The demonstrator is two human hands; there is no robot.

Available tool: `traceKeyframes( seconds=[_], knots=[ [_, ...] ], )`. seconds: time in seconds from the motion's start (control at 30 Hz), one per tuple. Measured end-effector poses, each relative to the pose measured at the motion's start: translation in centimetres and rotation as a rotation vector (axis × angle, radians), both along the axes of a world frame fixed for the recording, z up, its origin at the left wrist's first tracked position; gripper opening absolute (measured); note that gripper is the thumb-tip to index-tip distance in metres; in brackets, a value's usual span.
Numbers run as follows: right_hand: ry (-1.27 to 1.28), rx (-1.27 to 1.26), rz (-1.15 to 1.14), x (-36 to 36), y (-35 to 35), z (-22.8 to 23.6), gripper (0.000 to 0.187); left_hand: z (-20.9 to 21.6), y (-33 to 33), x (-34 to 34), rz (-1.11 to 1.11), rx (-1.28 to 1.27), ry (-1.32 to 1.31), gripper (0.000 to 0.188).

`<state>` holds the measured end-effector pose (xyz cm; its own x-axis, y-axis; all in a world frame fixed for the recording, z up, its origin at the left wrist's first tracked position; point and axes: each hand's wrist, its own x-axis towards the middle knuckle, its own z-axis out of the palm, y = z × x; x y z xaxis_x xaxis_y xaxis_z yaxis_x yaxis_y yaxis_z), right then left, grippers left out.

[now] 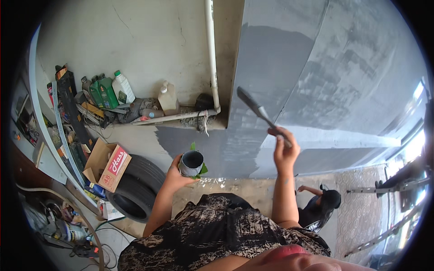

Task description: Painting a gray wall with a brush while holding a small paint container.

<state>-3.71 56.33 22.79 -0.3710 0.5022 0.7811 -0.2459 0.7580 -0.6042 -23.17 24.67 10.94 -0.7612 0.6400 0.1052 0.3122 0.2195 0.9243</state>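
The left hand (175,177) is clasping a small grey cylindrical can (190,171) with green leaves (203,169) beside it, at 7 o'clock. Held apart, the right hand (285,148) is gripping a long, dark-bristled paintbrush (259,109) at 1 o'clock, its tip pointing to 11 against the patchy grey wall (278,56); contact is remaining unclear. A tilting can could be spilling any paint inside; overloaded bristles could be dripping.
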Motion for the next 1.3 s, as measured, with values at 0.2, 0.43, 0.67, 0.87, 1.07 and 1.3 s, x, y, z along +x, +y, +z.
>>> traceKeyframes(
  seconds=[0.2,0.43,0.67,0.87,1.07,1.3],
  knots=[
    [-0.039,0.039,-0.174,0.0,0.7,0.1,0.022,3.4,-1.0,1.5,-0.035,0.086,-0.033,0.109],
    [0.114,-0.166,-0.207,4.4,2.2,1.5,0.020,2.6,-1.7,0.9,-0.001,0.060,-0.054,0.105],
    [-0.106,0.046,-0.001,-0.5,-0.8,2.3,0.025,5.0,1.1,2.4,-0.024,0.014,-0.077,0.108],
    [-0.059,0.055,-0.193,1.3,5.2,-0.7,0.019,4.1,2.9,2.8,-0.049,0.093,-0.050,0.107],
    [0.064,-0.101,-0.316,6.2,6.6,-2.0,0.020,1.4,1.8,3.0,-0.030,0.097,-0.033,0.106],
    [-0.034,0.036,0.006,0.6,2.0,-2.9,0.024,-0.1,4.3,1.9,-0.059,0.070,-0.021,0.107]
  ],
)
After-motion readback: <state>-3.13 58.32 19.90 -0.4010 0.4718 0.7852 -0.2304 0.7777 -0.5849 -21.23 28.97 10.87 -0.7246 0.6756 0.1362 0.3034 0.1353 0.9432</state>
